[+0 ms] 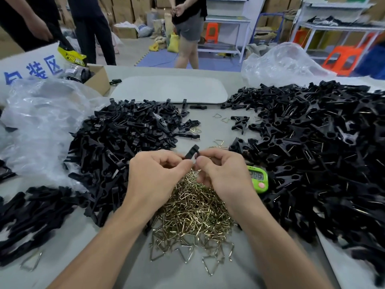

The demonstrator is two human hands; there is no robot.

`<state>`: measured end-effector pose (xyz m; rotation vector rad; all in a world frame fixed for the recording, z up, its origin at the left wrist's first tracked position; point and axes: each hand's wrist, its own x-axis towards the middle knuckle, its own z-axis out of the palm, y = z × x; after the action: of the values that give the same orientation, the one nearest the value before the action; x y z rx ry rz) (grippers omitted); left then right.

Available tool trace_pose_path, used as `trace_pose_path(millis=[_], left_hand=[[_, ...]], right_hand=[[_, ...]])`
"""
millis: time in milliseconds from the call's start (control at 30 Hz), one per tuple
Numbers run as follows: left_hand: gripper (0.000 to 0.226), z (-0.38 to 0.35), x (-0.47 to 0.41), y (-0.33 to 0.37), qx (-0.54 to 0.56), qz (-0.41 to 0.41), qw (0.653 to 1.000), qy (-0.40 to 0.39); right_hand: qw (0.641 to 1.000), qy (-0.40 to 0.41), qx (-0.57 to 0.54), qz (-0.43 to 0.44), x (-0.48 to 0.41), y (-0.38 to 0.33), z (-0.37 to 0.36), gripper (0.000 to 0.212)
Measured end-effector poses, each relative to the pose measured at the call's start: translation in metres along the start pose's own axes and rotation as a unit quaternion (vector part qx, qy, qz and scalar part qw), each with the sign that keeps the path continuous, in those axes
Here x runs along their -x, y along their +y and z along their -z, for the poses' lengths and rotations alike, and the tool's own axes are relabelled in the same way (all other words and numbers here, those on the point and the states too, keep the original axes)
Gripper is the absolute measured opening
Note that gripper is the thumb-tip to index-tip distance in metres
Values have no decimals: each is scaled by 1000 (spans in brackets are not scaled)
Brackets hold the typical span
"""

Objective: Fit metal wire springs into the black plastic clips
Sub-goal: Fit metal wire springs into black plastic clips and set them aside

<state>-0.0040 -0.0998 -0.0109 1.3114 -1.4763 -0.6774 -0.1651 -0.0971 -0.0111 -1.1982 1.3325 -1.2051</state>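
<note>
A black plastic clip (192,152) is held up over the table between both hands. My left hand (155,176) pinches its lower end with curled fingers. My right hand (224,171) pinches it from the right side; whether a wire spring sits between those fingers is hidden. Directly beneath the hands lies a heap of brass-coloured wire springs (193,217). A pile of loose black clip halves (125,142) spreads to the left. A larger pile of assembled clips with springs (316,147) covers the right side.
A green digital timer (258,179) lies by my right wrist. Clear plastic bags (41,122) sit at left and far right. A grey tray (170,89) and a cardboard box (98,79) stand at the back. Three people (187,28) stand beyond the table.
</note>
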Motion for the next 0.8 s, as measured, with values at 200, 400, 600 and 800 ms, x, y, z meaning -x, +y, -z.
trace_pose_path(millis=[200, 400, 600, 800], left_hand=[[31, -2, 0, -2, -22, 26, 999, 27], [50, -8, 9, -1, -53, -14, 998, 29], [43, -11, 14, 3, -50, -36, 995, 82], [26, -15, 13, 0, -78, -36, 990, 109]], right_hand=[[990, 10, -137, -42, 0, -5, 0, 7], [994, -8, -105, -34, 3, -3, -8, 2], [998, -6, -65, -27, 5, -5, -6, 12], [996, -6, -84, -43, 7, -8, -7, 12]])
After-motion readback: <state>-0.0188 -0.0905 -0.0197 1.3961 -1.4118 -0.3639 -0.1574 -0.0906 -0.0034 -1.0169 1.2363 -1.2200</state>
